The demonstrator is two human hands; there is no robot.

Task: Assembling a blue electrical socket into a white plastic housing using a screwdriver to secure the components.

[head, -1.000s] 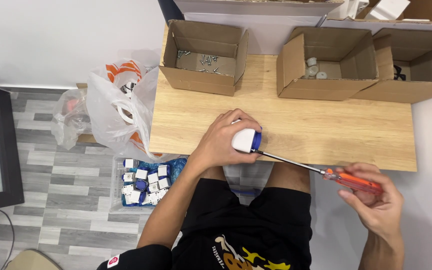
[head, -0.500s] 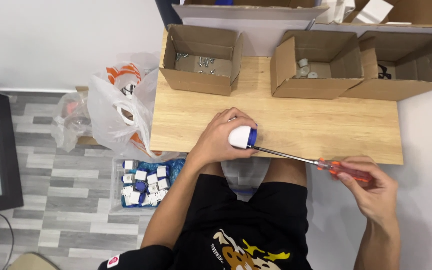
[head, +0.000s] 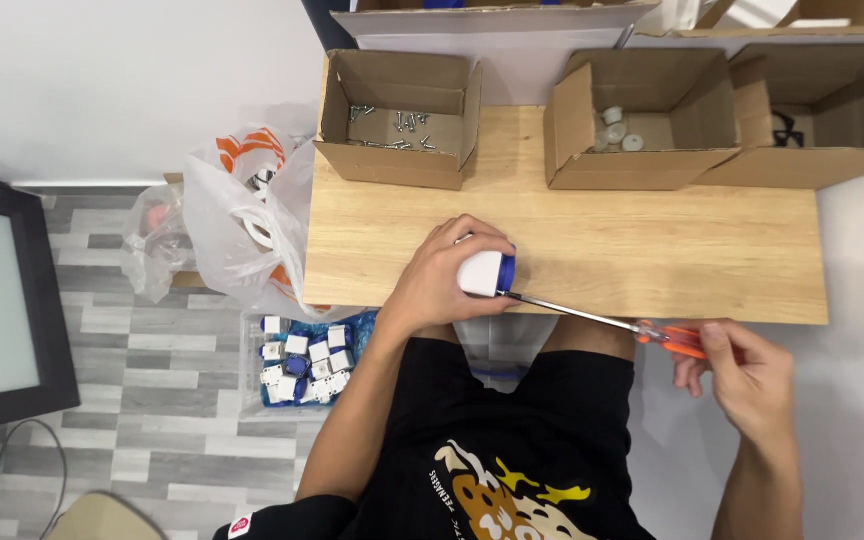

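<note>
Left hand (head: 449,272) clamps a small white-and-blue part (head: 485,272) at the wooden surface's (head: 652,250) near edge, right hand (head: 752,368) closed on an orange-handled screwdriver (head: 592,316) whose tip meets it; screw apparently mid-drive, seating not visible.

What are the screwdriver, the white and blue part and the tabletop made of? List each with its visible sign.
Screwdriver: thin, shiny grey shaft, likely steel; glossy orange handle, probably plastic, in the right hand.
White and blue part: smooth, evenly coloured shell, apparently moulded plastic, in the left hand.
Tabletop: pale wood grain, matte; solid wood or laminate, cannot tell.
</note>
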